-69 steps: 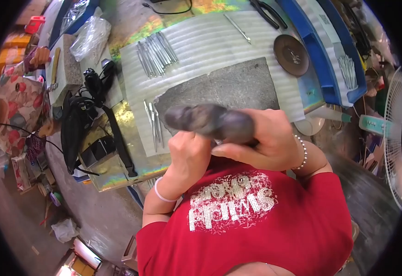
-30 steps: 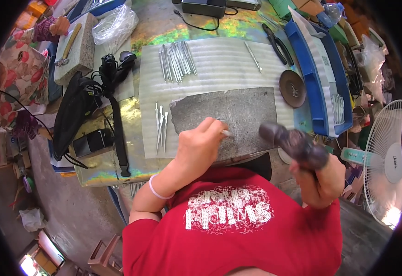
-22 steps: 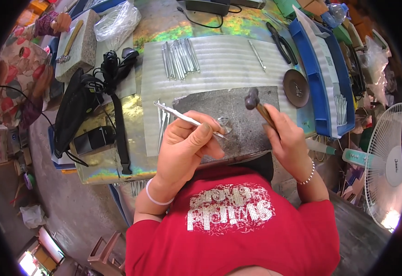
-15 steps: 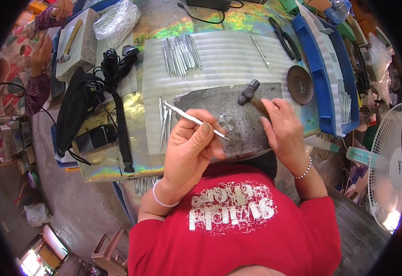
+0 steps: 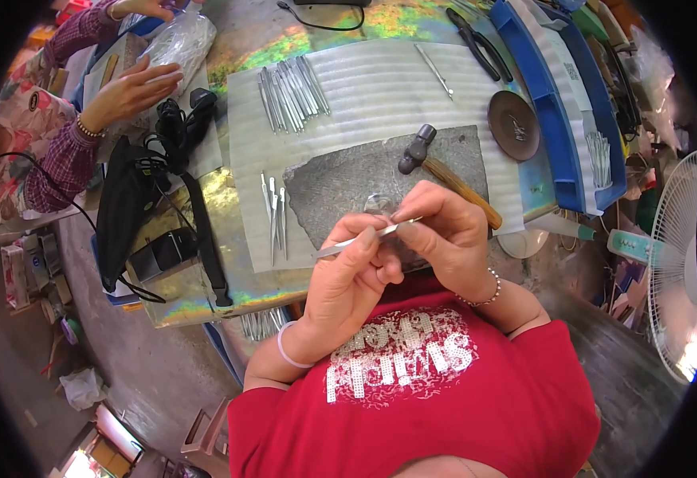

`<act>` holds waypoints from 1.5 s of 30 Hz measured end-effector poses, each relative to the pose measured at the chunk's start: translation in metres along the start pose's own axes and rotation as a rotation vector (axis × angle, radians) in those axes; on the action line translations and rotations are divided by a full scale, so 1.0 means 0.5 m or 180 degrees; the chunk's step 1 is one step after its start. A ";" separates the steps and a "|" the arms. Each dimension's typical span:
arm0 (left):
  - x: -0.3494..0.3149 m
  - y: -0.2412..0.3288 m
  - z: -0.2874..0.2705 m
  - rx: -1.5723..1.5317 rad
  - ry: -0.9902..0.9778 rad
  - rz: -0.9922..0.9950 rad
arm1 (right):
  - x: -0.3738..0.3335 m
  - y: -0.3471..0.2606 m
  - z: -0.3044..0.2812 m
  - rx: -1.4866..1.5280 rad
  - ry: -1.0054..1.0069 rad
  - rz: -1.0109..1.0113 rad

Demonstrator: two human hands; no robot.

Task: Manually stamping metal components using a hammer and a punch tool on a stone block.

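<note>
A slim silver pair of tweezers point(image 5: 334, 248), as far as its shape shows, is pinched between both my hands. My left hand point(image 5: 350, 259) grips its length, and the fingertips of my right hand point(image 5: 448, 231) close on its other end. Fingers partly hide it. Beneath my hands lies a dark grey stone slab point(image 5: 332, 179) with a small round clear disc point(image 5: 378, 203) on it. A hammer point(image 5: 452, 182) rests on the slab, its wooden handle running toward my right wrist. Several similar silver pieces point(image 5: 275, 219) lie left of the slab.
A pile of silver pieces point(image 5: 292, 94), a single one point(image 5: 434, 72), black-handled pliers point(image 5: 480, 45) and a brown disc point(image 5: 514, 126) lie farther back. Blue trays point(image 5: 541, 103) line the right; a black bag point(image 5: 125, 211) lies left. Another person's hand point(image 5: 133, 94) reaches in beside a plastic bag point(image 5: 181, 48).
My right hand has let go of the hammer handle and moved left onto the tweezers. The tweezers have turned. At the left, the other person's hands have moved in toward the plastic bag.
</note>
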State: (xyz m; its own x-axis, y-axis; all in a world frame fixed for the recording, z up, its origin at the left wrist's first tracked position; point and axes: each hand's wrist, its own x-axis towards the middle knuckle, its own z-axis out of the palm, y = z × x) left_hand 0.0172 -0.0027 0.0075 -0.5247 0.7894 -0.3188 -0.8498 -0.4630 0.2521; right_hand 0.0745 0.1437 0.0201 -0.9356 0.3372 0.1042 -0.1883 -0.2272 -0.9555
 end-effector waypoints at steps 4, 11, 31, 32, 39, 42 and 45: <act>-0.006 0.014 -0.014 0.0174 0.0199 0.0292 | 0.005 -0.010 -0.016 0.0407 0.0089 0.0497; -0.040 0.037 -0.003 0.2295 0.0071 0.0270 | 0.004 -0.031 -0.018 0.0591 -0.0402 0.1346; -0.021 0.044 -0.015 0.1610 -0.0105 -0.0427 | 0.029 -0.042 -0.025 0.0536 -0.0186 0.1825; -0.020 0.047 -0.017 0.1625 -0.0140 -0.0416 | 0.033 -0.047 -0.030 0.0524 -0.0179 0.1716; -0.033 0.085 -0.034 0.0709 0.0186 0.0625 | 0.134 -0.083 -0.080 -0.1678 -0.1218 0.0529; -0.050 0.103 -0.030 0.0928 0.0198 0.1036 | 0.251 -0.040 -0.166 -0.3481 -0.0252 -0.0133; -0.052 0.105 -0.029 0.1383 -0.0002 0.1435 | 0.329 0.061 -0.285 -0.5530 -0.0222 -0.0211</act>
State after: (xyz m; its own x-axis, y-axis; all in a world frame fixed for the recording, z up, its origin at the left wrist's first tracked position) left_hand -0.0146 -0.0534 0.0160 -0.8266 0.5549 -0.0938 -0.4461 -0.5445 0.7103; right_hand -0.0427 0.3226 -0.0316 -0.9591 0.2573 0.1182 0.2458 0.9638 -0.1034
